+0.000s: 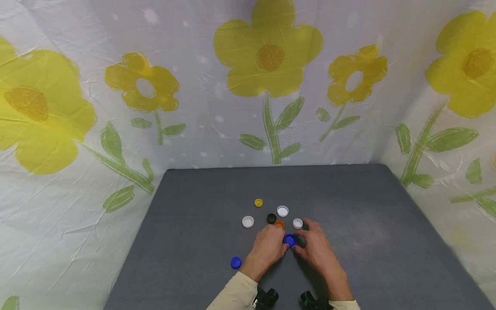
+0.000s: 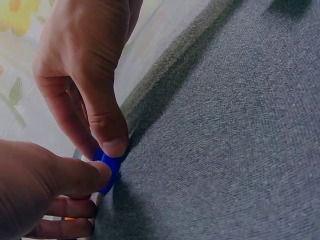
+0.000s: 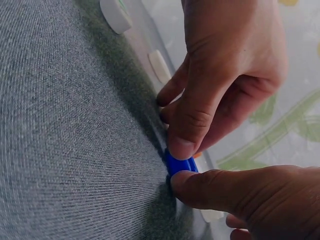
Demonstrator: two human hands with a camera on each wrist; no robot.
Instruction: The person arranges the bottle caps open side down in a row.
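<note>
A blue bottle cap (image 1: 289,240), hollow side up, sits on the grey table between both hands. My left hand (image 1: 269,245) pinches it from the left, with its thumb on the near edge. From the right, my right hand (image 1: 317,249) holds the same cap between thumb and forefinger. Both thumbs press close together on the blue cap (image 3: 181,164) in the right wrist view. Just beyond the left fingers lies an orange cap (image 1: 279,224), partly covered by them. A small white cap (image 1: 297,223) is close to the right fingertips.
A black cap (image 1: 271,218), a yellow cap (image 1: 258,203) and two larger white caps, one on the left (image 1: 248,221) and another farther back (image 1: 283,211), lie beyond the hands. Another blue cap (image 1: 236,262) is left of the left wrist. Flower-printed sheets (image 1: 217,129) surround the table (image 1: 193,258).
</note>
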